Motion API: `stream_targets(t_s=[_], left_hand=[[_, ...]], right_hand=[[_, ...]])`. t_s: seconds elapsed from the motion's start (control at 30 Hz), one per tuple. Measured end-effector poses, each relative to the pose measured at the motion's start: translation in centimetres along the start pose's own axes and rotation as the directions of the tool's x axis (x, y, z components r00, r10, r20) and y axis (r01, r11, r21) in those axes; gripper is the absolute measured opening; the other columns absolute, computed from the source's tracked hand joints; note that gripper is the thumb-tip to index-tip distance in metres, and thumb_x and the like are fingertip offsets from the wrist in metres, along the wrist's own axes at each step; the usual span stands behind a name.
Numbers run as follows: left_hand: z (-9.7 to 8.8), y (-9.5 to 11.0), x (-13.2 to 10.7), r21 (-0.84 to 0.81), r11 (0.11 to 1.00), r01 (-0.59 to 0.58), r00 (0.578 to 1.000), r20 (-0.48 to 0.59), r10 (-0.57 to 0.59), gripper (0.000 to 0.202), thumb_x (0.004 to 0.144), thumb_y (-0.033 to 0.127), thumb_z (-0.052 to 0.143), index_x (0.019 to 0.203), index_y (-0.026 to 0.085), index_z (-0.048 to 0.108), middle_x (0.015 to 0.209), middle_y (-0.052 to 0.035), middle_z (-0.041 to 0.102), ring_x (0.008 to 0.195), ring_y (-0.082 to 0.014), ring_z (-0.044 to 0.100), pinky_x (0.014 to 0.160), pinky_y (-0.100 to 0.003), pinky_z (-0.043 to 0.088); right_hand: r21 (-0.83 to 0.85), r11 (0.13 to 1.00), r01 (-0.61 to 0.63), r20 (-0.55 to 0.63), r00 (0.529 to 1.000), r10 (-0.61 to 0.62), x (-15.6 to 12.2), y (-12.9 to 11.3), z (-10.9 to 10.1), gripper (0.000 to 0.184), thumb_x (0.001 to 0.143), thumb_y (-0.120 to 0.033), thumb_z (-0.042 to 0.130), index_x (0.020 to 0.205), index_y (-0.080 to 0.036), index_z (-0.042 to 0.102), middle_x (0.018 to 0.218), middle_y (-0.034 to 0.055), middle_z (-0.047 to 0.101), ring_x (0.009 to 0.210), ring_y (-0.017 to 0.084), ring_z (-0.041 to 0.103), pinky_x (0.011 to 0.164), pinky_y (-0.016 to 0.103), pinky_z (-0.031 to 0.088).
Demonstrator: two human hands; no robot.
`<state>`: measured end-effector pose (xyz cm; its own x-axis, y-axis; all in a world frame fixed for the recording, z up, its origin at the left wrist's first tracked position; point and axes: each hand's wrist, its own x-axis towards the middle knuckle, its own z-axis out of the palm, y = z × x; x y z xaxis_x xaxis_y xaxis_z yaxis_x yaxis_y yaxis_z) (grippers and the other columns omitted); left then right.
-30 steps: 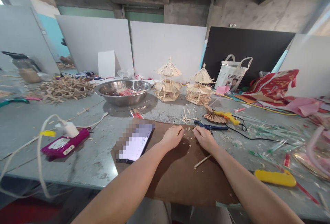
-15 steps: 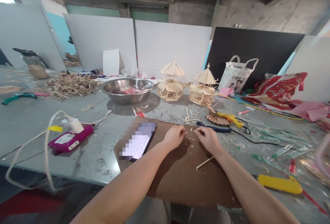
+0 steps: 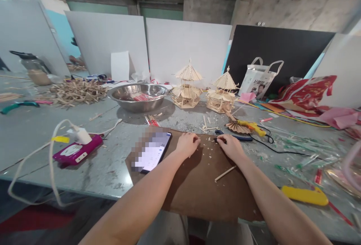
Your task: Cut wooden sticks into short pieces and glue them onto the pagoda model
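Note:
My left hand [image 3: 188,144] is closed over the brown board [image 3: 197,200], fingers curled with thumb and fingertips together. Whatever it may pinch is too small or hidden to name. Across a short gap, my right hand [image 3: 229,146] is also closed in a pinch, close to dark blue-handled pliers [image 3: 241,137]; I cannot make out anything in its fingers. Pale wood crumbs [image 3: 208,149] are scattered on the board between both hands. A thin wooden stick [image 3: 225,173] lies by my right wrist. Left of my left hand rests a phone [image 3: 153,152] with its screen lit.
Two stick-built pavilions [image 3: 186,96] stand behind the board, beside a steel basin [image 3: 138,104]. A yellow glue gun [image 3: 254,128] with a black cord lies at right, above a yellow-handled cutter [image 3: 306,195]. A purple power strip [image 3: 80,152] sits left; a heap of sticks [image 3: 79,92] lies farther back.
My hands have moved apart slightly, the left one leftward and the right one rightward. More wood crumbs lie on the board between them. The view has shifted a little.

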<state>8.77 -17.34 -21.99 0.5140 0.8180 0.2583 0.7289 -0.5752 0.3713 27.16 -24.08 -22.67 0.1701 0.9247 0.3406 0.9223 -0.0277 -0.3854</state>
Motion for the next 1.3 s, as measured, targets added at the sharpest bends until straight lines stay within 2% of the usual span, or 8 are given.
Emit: stream_targets(t_s=[0.2, 0.33, 0.47, 0.8, 0.9, 1.03, 1.13, 1.3], left_hand=[[-0.2, -0.8, 0.4, 0.058, 0.989, 0.139, 0.990, 0.004, -0.140, 0.023, 0.074, 0.035, 0.043, 0.085, 0.021, 0.058, 0.095, -0.0040, 0.058, 0.093, -0.0214, 0.046, 0.079, -0.033, 0.035], [-0.3, -1.5, 0.7, 0.109, 0.978, 0.177, 0.984, -0.004, -0.177, 0.023, 0.073, 0.033, 0.043, 0.087, 0.021, 0.058, 0.099, -0.0041, 0.056, 0.095, -0.0218, 0.045, 0.082, -0.035, 0.033], [-0.1, -2.0, 0.9, 0.165, 0.968, 0.188, 0.982, -0.023, -0.187, 0.025, 0.073, 0.034, 0.044, 0.089, 0.020, 0.057, 0.099, -0.0054, 0.055, 0.095, -0.0218, 0.046, 0.083, -0.034, 0.033], [-0.7, -2.7, 1.2, 0.239, 0.945, 0.225, 0.974, -0.070, -0.215, 0.027, 0.074, 0.033, 0.044, 0.094, 0.019, 0.055, 0.103, -0.0083, 0.052, 0.096, -0.0233, 0.046, 0.082, -0.037, 0.034], [-1.1, -2.0, 0.8, 0.242, 0.958, 0.155, 0.986, -0.100, -0.134, 0.025, 0.075, 0.031, 0.042, 0.093, 0.018, 0.055, 0.099, -0.0081, 0.052, 0.095, -0.0214, 0.045, 0.082, -0.034, 0.034], [-1.0, -0.2, -0.3, 0.218, 0.976, -0.017, 0.998, -0.051, 0.028, 0.024, 0.077, 0.034, 0.040, 0.084, 0.018, 0.056, 0.091, -0.0056, 0.054, 0.092, -0.0192, 0.046, 0.079, -0.029, 0.037], [-0.7, 0.6, -0.8, 0.235, 0.972, -0.031, 0.999, 0.047, 0.020, 0.022, 0.075, 0.036, 0.043, 0.080, 0.019, 0.055, 0.089, -0.0057, 0.054, 0.090, -0.0203, 0.047, 0.072, -0.030, 0.040], [-0.4, 0.6, -0.6, 0.255, 0.965, -0.066, 0.992, 0.119, 0.036, 0.016, 0.076, 0.029, 0.043, 0.078, 0.017, 0.055, 0.089, -0.0075, 0.057, 0.090, -0.0209, 0.049, 0.073, -0.030, 0.039]], right_hand=[[-0.193, 0.979, -0.061, -0.011, 0.998, 0.059, 0.3, 0.8, -0.4, 0.024, 0.074, -0.026, 0.045, 0.091, -0.020, 0.060, 0.093, 0.0041, 0.062, 0.090, 0.019, 0.051, 0.077, 0.029, 0.034], [-0.321, 0.936, -0.142, 0.016, 0.988, 0.155, 0.4, 1.0, -0.5, 0.025, 0.074, -0.027, 0.045, 0.094, -0.023, 0.059, 0.097, 0.0041, 0.060, 0.092, 0.022, 0.050, 0.075, 0.032, 0.033], [-0.406, 0.902, -0.145, 0.004, 0.987, 0.161, 0.5, 0.8, -0.4, 0.024, 0.076, -0.023, 0.042, 0.093, -0.024, 0.059, 0.096, 0.0044, 0.060, 0.090, 0.021, 0.051, 0.074, 0.033, 0.031], [-0.435, 0.849, -0.301, -0.060, 0.950, 0.307, 0.9, 2.1, -0.9, 0.027, 0.076, -0.019, 0.039, 0.094, -0.022, 0.059, 0.093, 0.0083, 0.061, 0.093, 0.025, 0.049, 0.077, 0.040, 0.029], [-0.393, 0.884, -0.252, -0.070, 0.967, 0.244, 0.9, 1.9, -1.2, 0.027, 0.075, -0.019, 0.042, 0.096, -0.020, 0.058, 0.098, 0.0090, 0.059, 0.097, 0.025, 0.047, 0.080, 0.038, 0.030], [-0.164, 0.985, -0.053, 0.024, 0.998, 0.058, 0.4, 1.2, -1.4, 0.024, 0.075, -0.022, 0.042, 0.092, -0.020, 0.059, 0.096, 0.0046, 0.060, 0.091, 0.018, 0.051, 0.078, 0.028, 0.035], [-0.032, 0.998, 0.062, 0.098, 0.993, -0.059, 0.0, 0.4, -0.9, 0.021, 0.075, -0.021, 0.042, 0.086, -0.021, 0.060, 0.090, 0.0022, 0.062, 0.084, 0.015, 0.054, 0.076, 0.026, 0.037], [0.041, 0.994, 0.100, 0.102, 0.989, -0.104, -0.3, -0.4, 0.0, 0.026, 0.076, -0.020, 0.041, 0.096, -0.019, 0.057, 0.095, 0.0043, 0.061, 0.087, 0.015, 0.054, 0.078, 0.028, 0.038]])
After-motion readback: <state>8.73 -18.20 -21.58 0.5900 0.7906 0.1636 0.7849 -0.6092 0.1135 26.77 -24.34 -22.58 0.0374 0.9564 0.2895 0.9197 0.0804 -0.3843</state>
